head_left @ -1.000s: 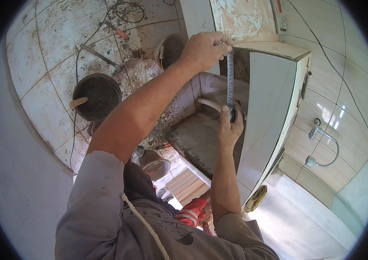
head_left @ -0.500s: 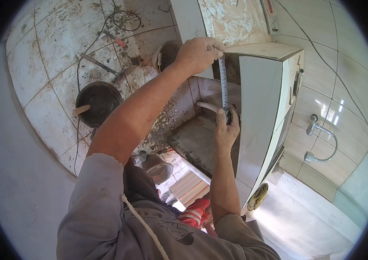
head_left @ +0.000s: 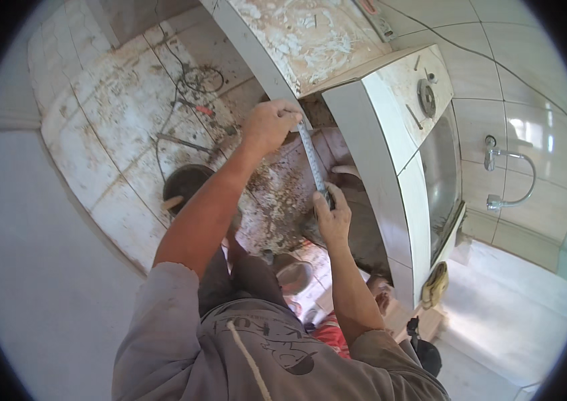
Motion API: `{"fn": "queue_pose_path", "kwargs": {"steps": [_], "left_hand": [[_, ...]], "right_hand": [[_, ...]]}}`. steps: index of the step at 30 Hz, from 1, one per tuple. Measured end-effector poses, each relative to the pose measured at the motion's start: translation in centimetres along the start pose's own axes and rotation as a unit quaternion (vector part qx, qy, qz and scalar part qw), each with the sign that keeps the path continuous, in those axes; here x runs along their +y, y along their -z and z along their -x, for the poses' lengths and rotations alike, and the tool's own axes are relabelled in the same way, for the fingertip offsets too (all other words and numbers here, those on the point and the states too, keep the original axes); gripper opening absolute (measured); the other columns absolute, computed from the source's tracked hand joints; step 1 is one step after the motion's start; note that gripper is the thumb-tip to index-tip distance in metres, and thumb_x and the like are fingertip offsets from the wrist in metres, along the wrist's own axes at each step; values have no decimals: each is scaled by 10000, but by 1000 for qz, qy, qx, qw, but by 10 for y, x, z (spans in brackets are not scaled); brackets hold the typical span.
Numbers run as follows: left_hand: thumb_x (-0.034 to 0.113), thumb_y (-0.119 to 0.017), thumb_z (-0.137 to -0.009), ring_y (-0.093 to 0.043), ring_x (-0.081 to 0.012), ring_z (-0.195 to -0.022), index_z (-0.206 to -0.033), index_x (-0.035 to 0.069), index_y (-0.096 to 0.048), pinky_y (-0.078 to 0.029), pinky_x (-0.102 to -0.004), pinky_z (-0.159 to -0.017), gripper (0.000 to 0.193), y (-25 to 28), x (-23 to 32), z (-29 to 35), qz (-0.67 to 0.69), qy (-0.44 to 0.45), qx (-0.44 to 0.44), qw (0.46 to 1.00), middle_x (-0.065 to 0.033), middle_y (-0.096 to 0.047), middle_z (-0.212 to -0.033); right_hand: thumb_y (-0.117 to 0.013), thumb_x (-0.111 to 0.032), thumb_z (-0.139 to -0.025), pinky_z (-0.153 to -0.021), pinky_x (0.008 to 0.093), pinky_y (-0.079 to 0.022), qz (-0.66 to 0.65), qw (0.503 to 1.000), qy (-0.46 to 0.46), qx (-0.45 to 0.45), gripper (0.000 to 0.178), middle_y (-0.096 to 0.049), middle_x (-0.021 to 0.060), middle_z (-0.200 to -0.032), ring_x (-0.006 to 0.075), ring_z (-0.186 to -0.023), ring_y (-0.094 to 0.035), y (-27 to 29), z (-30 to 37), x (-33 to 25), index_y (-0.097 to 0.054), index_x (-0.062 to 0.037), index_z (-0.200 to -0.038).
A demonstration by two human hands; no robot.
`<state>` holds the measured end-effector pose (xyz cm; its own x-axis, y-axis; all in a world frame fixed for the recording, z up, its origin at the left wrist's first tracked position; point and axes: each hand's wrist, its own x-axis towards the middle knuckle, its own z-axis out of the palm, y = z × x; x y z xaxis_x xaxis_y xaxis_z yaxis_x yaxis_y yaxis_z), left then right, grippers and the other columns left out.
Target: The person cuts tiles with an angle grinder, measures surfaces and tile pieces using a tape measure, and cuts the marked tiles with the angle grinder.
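Note:
A tape measure's blade point(head_left: 311, 159) is drawn out between my hands, tilted, in front of the opening under the tiled counter. My left hand point(head_left: 271, 127) is closed, pinching the blade's free end just below the lower corner of the mortar-smeared slab point(head_left: 323, 40). Closer to me, my right hand point(head_left: 334, 217) is wrapped round the tape measure's dark case point(head_left: 325, 197), which is partly hidden by the fingers. Right of the hands stands the counter's white front panel point(head_left: 370, 147). Behind the blade, a pale pipe point(head_left: 346, 171) shows inside the opening.
Dusty tiled floor with rubble point(head_left: 273, 200) lies left and below. On it are a black bucket point(head_left: 186, 187), a long-handled tool point(head_left: 186, 143) and a cable point(head_left: 203, 79). A round metal piece point(head_left: 426, 97) sits on the counter beside a sink point(head_left: 440, 174). Another person's hand point(head_left: 380, 294) is low by the counter.
My view has shifted. Both hands have come away from the counter's corner toward the left, and the tape blade now slants more. My grip on it is unchanged.

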<state>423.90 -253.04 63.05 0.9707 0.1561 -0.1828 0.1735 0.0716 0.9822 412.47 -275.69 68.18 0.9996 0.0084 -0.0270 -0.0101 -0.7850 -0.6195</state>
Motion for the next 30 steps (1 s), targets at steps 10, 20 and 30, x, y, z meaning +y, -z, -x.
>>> {"fn": "queue_pose_path", "kwargs": {"steps": [10, 20, 30], "left_hand": [[211, -684, -864, -665, -148, -721, -1005, 1, -714, -536, -287, -668, 255, -30, -17, 17, 189, 136, -44, 972, -75, -709, -828], [102, -667, -900, -683, -177, -764, -1028, -33, -656, -576, -284, -666, 186, -79, -46, 29, 535, 234, -13, 812, -99, -681, -909], [79, -671, -882, -689, -200, -750, -991, -47, -653, -579, -300, -664, 167, -95, -51, 10, 559, 275, 3, 782, -111, -684, -894]], "right_hand": [[-734, -276, -813, -803, 418, -505, 161, 979, -20, -122, 426, -651, 176, -1000, 340, -908, -638, 86, -11, -87, -631, -23, -1140], [-749, -287, -771, -684, 460, -521, 517, 824, 157, -169, 351, -633, 156, -884, 372, -790, -657, 83, -84, -199, -670, -52, -1019], [-742, -301, -770, -661, 469, -526, 601, 766, 151, -173, 339, -647, 159, -852, 375, -768, -670, 56, -108, -209, -618, -42, -949]]}}
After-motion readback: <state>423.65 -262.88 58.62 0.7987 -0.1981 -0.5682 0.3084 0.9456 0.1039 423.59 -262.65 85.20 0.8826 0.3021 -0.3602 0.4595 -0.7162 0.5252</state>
